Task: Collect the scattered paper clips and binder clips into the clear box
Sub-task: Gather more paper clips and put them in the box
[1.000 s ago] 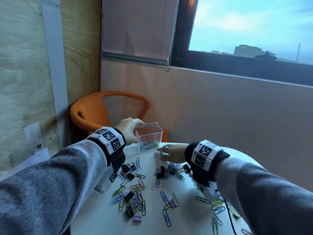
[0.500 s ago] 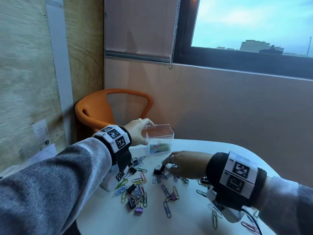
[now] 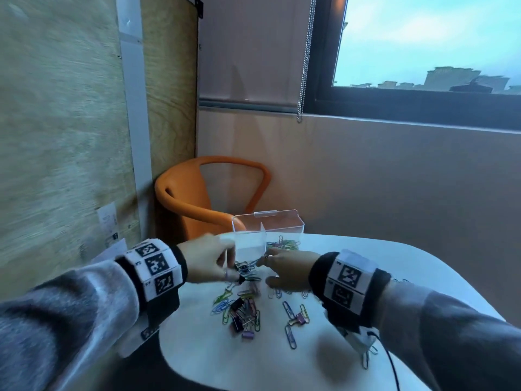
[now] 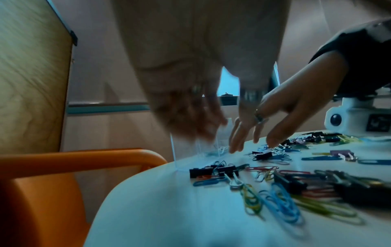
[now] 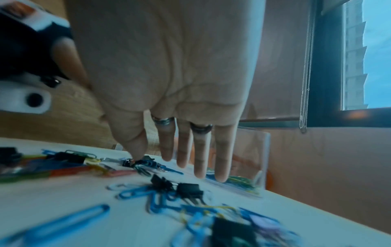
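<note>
**Clip cleanup, still plenty left on the table**

So, biggest first: the white round table (image 3: 352, 277) carries everything, with an orange chair (image 3: 197, 198) tucked behind it. The clear box (image 3: 282, 227) stands at the far edge, lid tipped open, a small batch of coloured clips already in its right compartment. Most paper clips (image 3: 222, 304) and binder clips (image 3: 238, 303) lie scattered in front of it, well short of the box.

The left hand (image 3: 205, 261) hovers just beside the box's near wall, fingers pointing down and loosely spread; it's too blurred to tell whether it pinches anything. The right hand (image 3: 284, 270) hangs over the pile nearest the box, fingers straight and slightly fanned, thumb tip (image 5: 137, 155) pressing on a dark binder clip (image 5: 143, 163).

Handling-wise I'd guess it's all featherweight. Paper clips are thin, slick wire lying flat, so rake or slide several together. Binder clips are chunkier and stiff; pinch the body or the wire handles.
</note>
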Tool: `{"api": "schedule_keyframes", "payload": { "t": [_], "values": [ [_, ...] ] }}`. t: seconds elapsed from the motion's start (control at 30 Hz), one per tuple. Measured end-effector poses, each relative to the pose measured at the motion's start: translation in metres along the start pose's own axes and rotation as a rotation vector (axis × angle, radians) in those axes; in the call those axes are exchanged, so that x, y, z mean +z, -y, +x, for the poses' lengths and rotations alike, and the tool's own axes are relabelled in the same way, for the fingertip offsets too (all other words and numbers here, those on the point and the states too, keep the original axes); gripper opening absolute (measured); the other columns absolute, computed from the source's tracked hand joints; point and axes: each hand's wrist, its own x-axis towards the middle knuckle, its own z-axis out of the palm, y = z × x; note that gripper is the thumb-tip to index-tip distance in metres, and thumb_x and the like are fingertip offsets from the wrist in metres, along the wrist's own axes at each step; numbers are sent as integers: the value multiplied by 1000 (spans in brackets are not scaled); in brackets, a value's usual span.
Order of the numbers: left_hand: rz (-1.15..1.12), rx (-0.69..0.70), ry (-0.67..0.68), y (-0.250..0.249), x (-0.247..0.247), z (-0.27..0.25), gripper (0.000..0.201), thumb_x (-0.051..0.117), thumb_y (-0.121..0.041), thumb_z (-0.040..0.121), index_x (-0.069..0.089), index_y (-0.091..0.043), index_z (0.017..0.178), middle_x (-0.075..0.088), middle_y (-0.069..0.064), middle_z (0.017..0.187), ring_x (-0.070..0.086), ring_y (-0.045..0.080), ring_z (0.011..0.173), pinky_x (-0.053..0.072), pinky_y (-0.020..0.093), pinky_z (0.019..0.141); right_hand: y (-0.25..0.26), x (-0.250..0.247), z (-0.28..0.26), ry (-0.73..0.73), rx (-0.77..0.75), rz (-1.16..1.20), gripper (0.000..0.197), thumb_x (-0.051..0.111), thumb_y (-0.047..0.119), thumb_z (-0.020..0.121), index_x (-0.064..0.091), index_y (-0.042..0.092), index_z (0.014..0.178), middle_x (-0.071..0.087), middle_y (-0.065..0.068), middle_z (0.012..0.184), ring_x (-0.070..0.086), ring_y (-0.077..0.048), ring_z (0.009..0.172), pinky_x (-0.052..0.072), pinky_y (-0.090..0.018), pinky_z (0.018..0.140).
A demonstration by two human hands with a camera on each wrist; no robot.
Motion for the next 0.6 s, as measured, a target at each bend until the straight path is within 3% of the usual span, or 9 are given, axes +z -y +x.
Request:
{"api": "schedule_keyframes", "payload": {
  "t": [0.1,0.17,0.23,0.4,0.53,0.6],
  "values": [
    [-18,-200,311,5,9,-2,65,80,-41,66,47,-20,118,52,-5,104,54,8,69,49,20,59,11,-2,18,56,15,-29,64,46,40,95,24,12,148,30,-9,151,43,-28,131,39,-42,107],
    [21,-202,368,6,13,0,79,84,-42,59,43,-23,124,52,-4,114,59,13,89,55,26,76,16,-1,25,118,33,-51,70,49,47,91,27,9,146,31,-10,149,41,-28,132,38,-41,108],
    [34,-185,362,4,15,3,83,86,-39,57,43,-24,126,52,-2,120,58,16,102,52,30,89,18,1,29,132,53,-32,72,55,49,87,34,8,143,35,-10,146,44,-28,128,39,-42,107],
    [-115,-169,270,1,17,4,76,87,-22,60,49,-21,126,60,-1,118,55,11,86,47,19,74,14,1,26,39,64,73,65,66,37,83,42,10,137,46,-9,138,47,-25,124,41,-37,104],
    [-182,-182,243,0,18,5,66,86,-11,60,56,-16,119,69,1,107,58,9,74,46,13,60,16,0,26,53,101,94,66,70,43,77,52,4,128,56,-11,126,55,-26,113,46,-36,98],
    [-218,-192,243,-1,19,6,61,85,-8,62,56,-16,115,72,1,97,59,8,72,45,13,58,17,0,28,52,105,79,55,71,39,77,62,3,117,62,-12,120,59,-24,106,50,-33,91]
  ]
}}
